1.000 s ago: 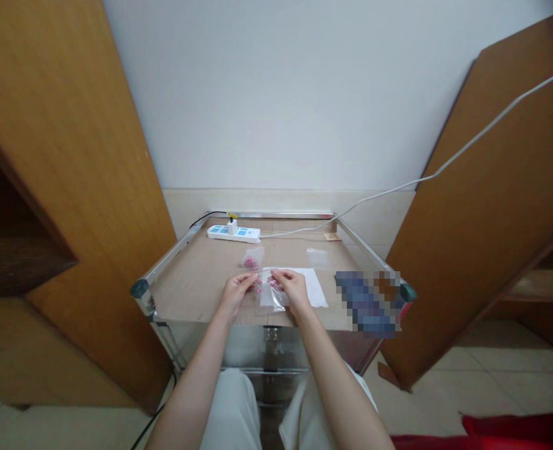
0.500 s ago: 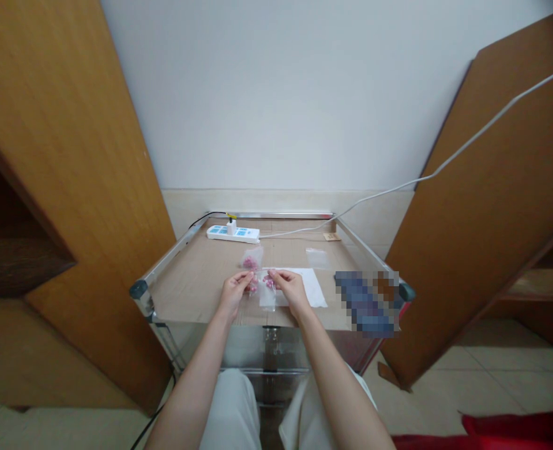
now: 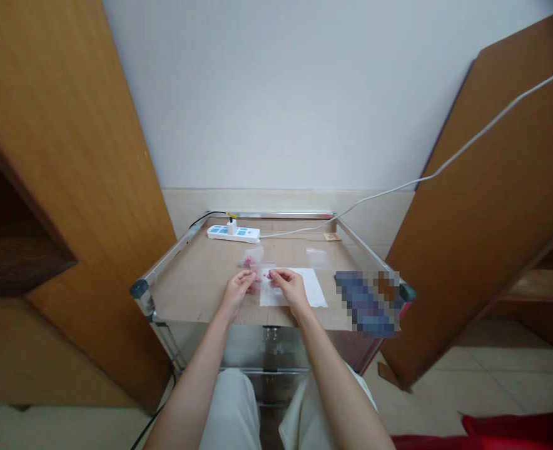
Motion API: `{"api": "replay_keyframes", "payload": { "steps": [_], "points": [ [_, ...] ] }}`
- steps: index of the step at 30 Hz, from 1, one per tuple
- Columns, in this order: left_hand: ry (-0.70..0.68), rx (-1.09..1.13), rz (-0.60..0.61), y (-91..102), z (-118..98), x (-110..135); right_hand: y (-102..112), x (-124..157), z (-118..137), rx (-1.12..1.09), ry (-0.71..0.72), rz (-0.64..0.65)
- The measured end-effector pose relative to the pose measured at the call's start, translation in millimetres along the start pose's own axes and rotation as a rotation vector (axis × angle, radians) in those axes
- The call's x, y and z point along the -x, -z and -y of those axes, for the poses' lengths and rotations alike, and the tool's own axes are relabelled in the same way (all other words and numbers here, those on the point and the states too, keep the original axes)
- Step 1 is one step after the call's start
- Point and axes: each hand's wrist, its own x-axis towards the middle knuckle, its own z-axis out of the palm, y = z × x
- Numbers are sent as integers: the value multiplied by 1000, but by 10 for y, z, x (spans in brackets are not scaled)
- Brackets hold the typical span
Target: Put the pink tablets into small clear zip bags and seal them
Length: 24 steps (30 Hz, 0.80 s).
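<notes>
Left hand, right hand, grip pinching clear bag, paper partly beneath, power strip beyond

Bag lies before power strip.

The room has soft, even light, and the wall looks pale and a bit blue. Inside the left cupboard it is very dark. The metal rail shines a little. The tiny pink bits look fuzzy. Big blurry squares cover one patch. The sides look stretched and slanted.
</notes>
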Motion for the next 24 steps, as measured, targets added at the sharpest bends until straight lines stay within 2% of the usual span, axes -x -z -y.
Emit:
{"api": "replay_keyframes", "payload": {
  "steps": [3,11,20,24],
  "points": [
    [0,-22,13,8,24,-11,8,2,7,12,-1,3],
    [-19,-7,-71,7,10,-17,6,10,16,28,-37,10],
    [-32,16,-127,6,20,-18,30,-8,-41,287,184,-46],
    [-42,29,-120,24,50,-35,20,7,-39,349,232,-35]
  ]
}}
